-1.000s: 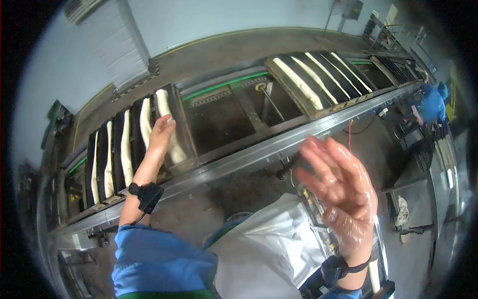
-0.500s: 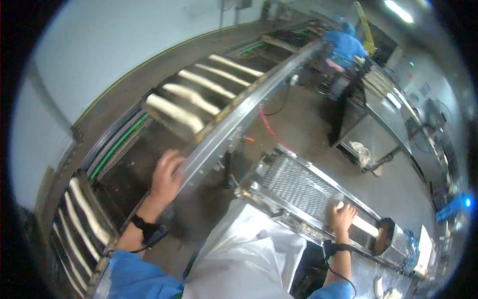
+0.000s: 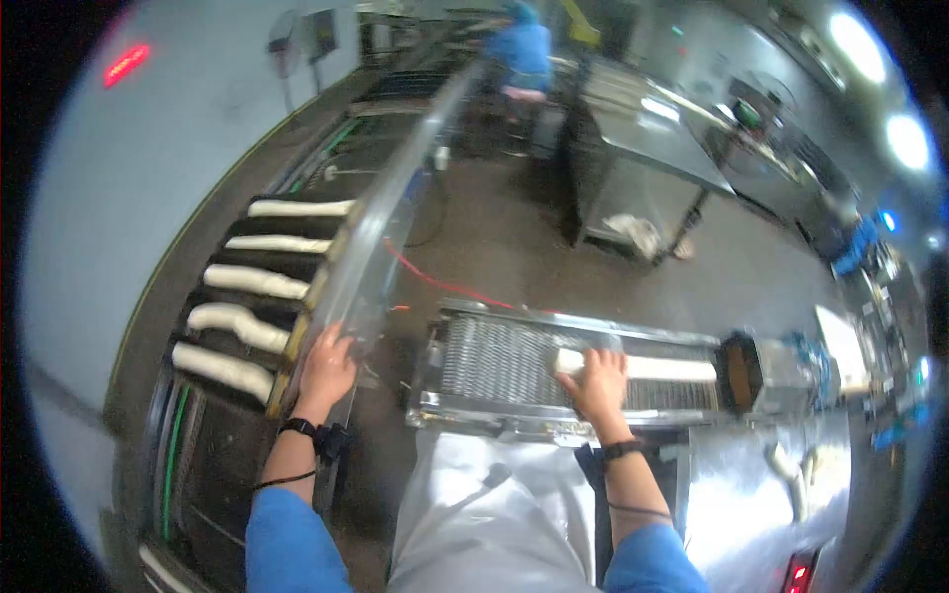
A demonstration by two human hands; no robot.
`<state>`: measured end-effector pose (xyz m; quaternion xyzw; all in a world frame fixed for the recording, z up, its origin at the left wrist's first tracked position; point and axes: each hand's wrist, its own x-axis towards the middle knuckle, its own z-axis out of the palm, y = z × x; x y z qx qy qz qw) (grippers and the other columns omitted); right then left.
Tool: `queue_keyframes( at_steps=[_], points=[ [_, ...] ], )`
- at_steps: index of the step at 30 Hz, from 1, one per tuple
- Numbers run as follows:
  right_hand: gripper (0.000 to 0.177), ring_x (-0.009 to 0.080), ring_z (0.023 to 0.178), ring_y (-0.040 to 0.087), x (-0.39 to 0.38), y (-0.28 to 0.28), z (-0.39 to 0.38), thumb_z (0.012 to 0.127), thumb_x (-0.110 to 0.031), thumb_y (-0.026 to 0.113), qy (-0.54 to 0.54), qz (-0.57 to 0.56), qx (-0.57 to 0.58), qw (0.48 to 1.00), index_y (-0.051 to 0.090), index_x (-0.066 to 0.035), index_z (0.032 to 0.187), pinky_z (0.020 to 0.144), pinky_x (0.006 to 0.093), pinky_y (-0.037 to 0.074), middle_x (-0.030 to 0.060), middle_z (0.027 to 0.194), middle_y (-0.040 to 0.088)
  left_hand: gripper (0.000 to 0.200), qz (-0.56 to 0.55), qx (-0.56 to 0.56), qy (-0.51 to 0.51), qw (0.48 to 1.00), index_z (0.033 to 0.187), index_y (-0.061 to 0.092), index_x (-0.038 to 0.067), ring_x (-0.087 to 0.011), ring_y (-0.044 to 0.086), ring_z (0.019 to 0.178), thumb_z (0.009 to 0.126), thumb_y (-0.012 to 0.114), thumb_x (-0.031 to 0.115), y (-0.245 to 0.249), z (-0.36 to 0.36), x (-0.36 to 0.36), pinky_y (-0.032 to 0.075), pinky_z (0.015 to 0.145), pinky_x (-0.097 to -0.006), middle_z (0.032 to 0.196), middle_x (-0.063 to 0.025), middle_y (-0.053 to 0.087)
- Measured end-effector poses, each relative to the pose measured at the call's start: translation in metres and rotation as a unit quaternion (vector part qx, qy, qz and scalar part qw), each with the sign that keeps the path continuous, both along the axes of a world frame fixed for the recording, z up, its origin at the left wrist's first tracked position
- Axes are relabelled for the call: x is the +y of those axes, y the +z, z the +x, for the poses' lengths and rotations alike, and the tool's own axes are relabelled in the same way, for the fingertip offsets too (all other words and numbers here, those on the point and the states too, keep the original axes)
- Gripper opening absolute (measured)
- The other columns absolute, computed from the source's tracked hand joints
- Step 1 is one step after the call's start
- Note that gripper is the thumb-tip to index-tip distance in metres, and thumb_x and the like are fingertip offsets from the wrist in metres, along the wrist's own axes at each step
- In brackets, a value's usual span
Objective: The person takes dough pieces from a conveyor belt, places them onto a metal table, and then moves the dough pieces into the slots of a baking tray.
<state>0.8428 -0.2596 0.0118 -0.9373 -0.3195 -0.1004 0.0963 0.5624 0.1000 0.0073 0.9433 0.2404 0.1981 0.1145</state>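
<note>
A long white stick (image 3: 672, 369), either dough or a peeled root, lies lengthwise on a narrow mesh belt (image 3: 491, 361). My right hand (image 3: 598, 383) is closed over it near its left end, and its far end reaches the dark mouth of a metal housing (image 3: 766, 371). At the left, my left hand (image 3: 328, 371) rests at the metal side rail (image 3: 361, 257) of a conveyor, fingers apart and holding nothing. Several similar white sticks (image 3: 257, 281) lie crosswise in the conveyor's dark slots, just beyond that hand.
Bent white pieces (image 3: 791, 479) lie on a steel surface (image 3: 722, 494) at lower right, near a red display (image 3: 799, 571). A person in blue (image 3: 519, 49) stands farther along the conveyor. A steel table (image 3: 652, 143) stands ahead, with a whitish cloth-like bundle (image 3: 633, 235) underneath. A red hose (image 3: 435, 280) crosses the floor.
My view has turned right, and the mesh belt now runs level across it. The conveyor sticks have shifted towards me. My right hand stays on its stick; my left hand remains by the rail.
</note>
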Motion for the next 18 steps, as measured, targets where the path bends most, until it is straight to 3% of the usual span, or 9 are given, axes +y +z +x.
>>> queue_keyframes(
  at_steps=[4, 7, 8, 10, 12, 14, 16, 18],
  points=[
    [0.050, 0.0283, 0.107, 0.053, 0.012, 0.015, -0.002, 0.073, -0.042, 0.076, 0.007, -0.011, 0.058, 0.998, 0.062, -0.008, 0.107, 0.100, 0.0464, 0.035, 0.0141, 0.104, 0.057, 0.031, 0.010, -0.006, -0.004, 1.000, 0.106, 0.064, 0.000, -0.0362, 0.046, 0.123, 0.076, 0.058, 0.003, -0.002, 0.013, 0.004, 0.040, 0.103, -0.0430, 0.132, -0.0197, 0.050],
    [0.043, 0.0281, 0.094, 0.058, -0.006, 0.015, 0.009, 0.071, -0.028, 0.079, 0.047, 0.151, 0.168, 0.973, 0.064, -0.005, 0.104, 0.085, 0.0407, 0.047, 0.0141, 0.097, 0.060, 0.030, 0.010, -0.001, -0.008, 1.000, 0.105, 0.064, 0.000, -0.0366, 0.047, 0.122, 0.076, 0.058, 0.002, -0.007, 0.016, 0.010, 0.040, 0.102, -0.0434, 0.131, -0.0198, 0.050],
    [0.045, 0.0241, 0.093, 0.059, -0.021, 0.010, 0.013, 0.071, -0.026, 0.081, 0.040, 0.327, 0.274, 0.904, 0.063, -0.005, 0.106, 0.083, 0.0393, 0.048, 0.0113, 0.097, 0.061, 0.029, 0.010, 0.004, 0.003, 1.000, 0.104, 0.064, 0.000, -0.0366, 0.048, 0.121, 0.076, 0.058, 0.002, -0.006, 0.018, 0.013, 0.041, 0.101, -0.0436, 0.131, -0.0198, 0.050],
    [0.043, 0.0192, 0.094, 0.058, -0.065, 0.048, 0.013, 0.075, -0.026, 0.080, -0.022, 0.479, 0.401, 0.781, 0.061, -0.007, 0.109, 0.083, 0.0358, 0.048, 0.0076, 0.099, 0.061, 0.029, 0.018, -0.002, -0.007, 1.000, 0.103, 0.064, 0.000, -0.0364, 0.047, 0.121, 0.075, 0.057, 0.001, -0.008, 0.025, 0.018, 0.040, 0.101, -0.0434, 0.131, -0.0196, 0.050],
    [0.042, 0.0185, 0.096, 0.058, -0.125, 0.067, 0.010, 0.079, -0.025, 0.078, -0.135, 0.655, 0.381, 0.639, 0.058, -0.009, 0.112, 0.084, 0.0354, 0.049, 0.0050, 0.102, 0.061, 0.029, 0.031, 0.008, -0.006, 0.999, 0.102, 0.064, 0.000, -0.0363, 0.047, 0.121, 0.074, 0.058, 0.000, -0.004, 0.031, 0.022, 0.040, 0.102, -0.0433, 0.131, -0.0193, 0.050],
    [0.042, 0.0209, 0.099, 0.057, -0.192, 0.063, -0.001, 0.082, -0.025, 0.075, -0.101, 0.783, 0.275, 0.549, 0.055, -0.008, 0.114, 0.085, 0.0363, 0.050, 0.0070, 0.106, 0.059, 0.029, 0.018, 0.013, -0.009, 1.000, 0.102, 0.064, 0.000, -0.0372, 0.046, 0.121, 0.073, 0.058, 0.000, 0.002, 0.035, 0.018, 0.039, 0.102, -0.0434, 0.132, -0.0192, 0.050],
    [0.044, 0.0234, 0.101, 0.056, -0.273, 0.038, -0.020, 0.083, -0.027, 0.073, -0.252, 0.805, 0.159, 0.514, 0.053, -0.007, 0.117, 0.086, 0.0372, 0.051, 0.0098, 0.110, 0.057, 0.029, 0.029, 0.017, 0.004, 0.999, 0.101, 0.064, -0.001, -0.0376, 0.045, 0.122, 0.073, 0.058, 0.000, -0.002, 0.037, 0.021, 0.038, 0.103, -0.0434, 0.132, -0.0196, 0.049],
    [0.046, 0.0265, 0.105, 0.057, -0.333, 0.038, -0.059, 0.085, -0.024, 0.071, -0.371, 0.771, 0.064, 0.514, 0.049, -0.004, 0.119, 0.087, 0.0385, 0.051, 0.0133, 0.116, 0.054, 0.029, 0.041, 0.026, -0.007, 0.999, 0.101, 0.063, -0.001, -0.0379, 0.045, 0.122, 0.073, 0.058, -0.001, 0.017, 0.041, 0.022, 0.038, 0.103, -0.0435, 0.133, -0.0199, 0.049]
  ],
)
